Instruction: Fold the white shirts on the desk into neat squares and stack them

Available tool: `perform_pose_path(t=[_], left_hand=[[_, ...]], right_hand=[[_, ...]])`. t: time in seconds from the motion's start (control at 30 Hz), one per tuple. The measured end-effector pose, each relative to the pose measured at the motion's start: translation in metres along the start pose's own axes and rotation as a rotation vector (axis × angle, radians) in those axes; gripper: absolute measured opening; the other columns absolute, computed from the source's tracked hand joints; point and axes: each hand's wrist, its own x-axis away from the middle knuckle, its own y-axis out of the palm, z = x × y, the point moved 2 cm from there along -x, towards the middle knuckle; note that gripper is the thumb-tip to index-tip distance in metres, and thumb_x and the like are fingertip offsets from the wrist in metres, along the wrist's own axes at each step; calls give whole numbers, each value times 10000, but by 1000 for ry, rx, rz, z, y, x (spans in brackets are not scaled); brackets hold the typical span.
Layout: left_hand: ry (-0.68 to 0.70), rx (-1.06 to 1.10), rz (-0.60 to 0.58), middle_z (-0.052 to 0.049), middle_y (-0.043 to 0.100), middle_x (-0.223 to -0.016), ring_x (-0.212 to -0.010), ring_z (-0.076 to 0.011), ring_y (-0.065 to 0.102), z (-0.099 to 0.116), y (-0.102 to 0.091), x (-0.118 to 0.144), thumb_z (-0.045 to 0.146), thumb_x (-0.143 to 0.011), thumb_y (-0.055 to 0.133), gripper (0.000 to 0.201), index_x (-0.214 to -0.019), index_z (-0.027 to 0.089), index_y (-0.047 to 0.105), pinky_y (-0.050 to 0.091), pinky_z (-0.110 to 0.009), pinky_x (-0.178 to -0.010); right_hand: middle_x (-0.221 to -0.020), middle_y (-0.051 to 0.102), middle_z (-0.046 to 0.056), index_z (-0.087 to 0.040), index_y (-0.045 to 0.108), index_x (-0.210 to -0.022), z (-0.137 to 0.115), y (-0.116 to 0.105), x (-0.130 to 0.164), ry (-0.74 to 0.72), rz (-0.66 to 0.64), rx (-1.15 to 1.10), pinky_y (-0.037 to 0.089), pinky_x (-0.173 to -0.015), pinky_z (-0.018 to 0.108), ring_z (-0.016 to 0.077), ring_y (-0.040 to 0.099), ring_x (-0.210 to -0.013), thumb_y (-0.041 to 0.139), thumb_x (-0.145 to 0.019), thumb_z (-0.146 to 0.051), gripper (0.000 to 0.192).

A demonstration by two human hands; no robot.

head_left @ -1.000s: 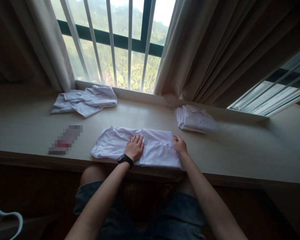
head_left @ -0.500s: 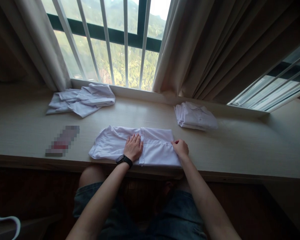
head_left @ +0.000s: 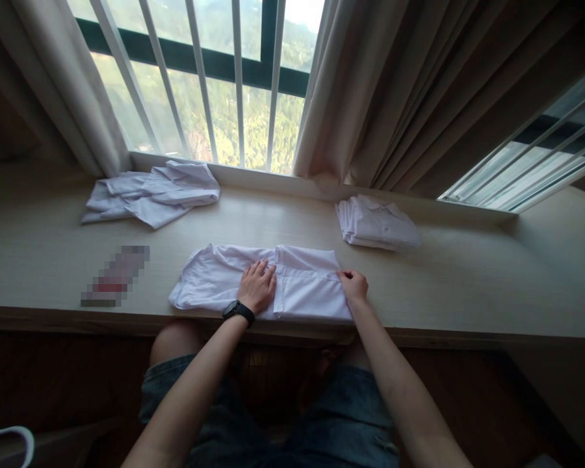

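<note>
While the left hand (head_left: 257, 286) lies flat and open on the middle of the white shirt (head_left: 302, 286), the right hand (head_left: 355, 286) is closed in a pinch on the shirt's right edge, fingertips curled onto the cloth. The shirt lies half folded along the near edge of the wooden ledge (head_left: 468, 286), its loose unfolded part trailing away to the left of the pressing palm. My reading is that the main risk sits under that palm: if it lifts or slides as the pinched edge is drawn over, the layers beneath could shift and the crease come out crooked. The cloth also lies close to the ledge's front lip, so a tug toward the body could drag it off. Well beyond the right hand rests a folded pile (head_left: 377, 224); far beyond the left, a crumpled shirt (head_left: 156, 195).
</note>
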Motion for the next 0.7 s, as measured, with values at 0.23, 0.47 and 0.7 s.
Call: perform_pose_path(t=[0.23,0.47,0.7], left_hand=[[-9,-4,2,-96,505,-1491,-1411,-271,399,2,-3,-1,377,-1004,354,453,-1367,229,581,273,-484,-1194],[-11,8,-4,-100,499,-1496,-1418,-270,390,0,0,0,373,-974,431,445,-1365,216,575,268,-478,-1205],[-41,147,49,-127,547,-1430,-1384,-236,445,-4,-21,3,220,-961,399,401,-1312,151,579,351,-413,-1179]], right_hand=[[-1180,685,177,-98,684,-1158,-26,-7,15,-209,30,167,430,-1004,375,282,607,-1113,564,-893,-400,419],[-1638,257,47,-291,389,-1537,-101,41,91,-713,-272,375,172,-1209,530,329,156,-1517,417,-987,-533,602],[-1651,218,41,-337,363,-1545,-109,61,109,-683,-389,471,122,-1200,579,356,148,-1514,382,-975,-621,638]])
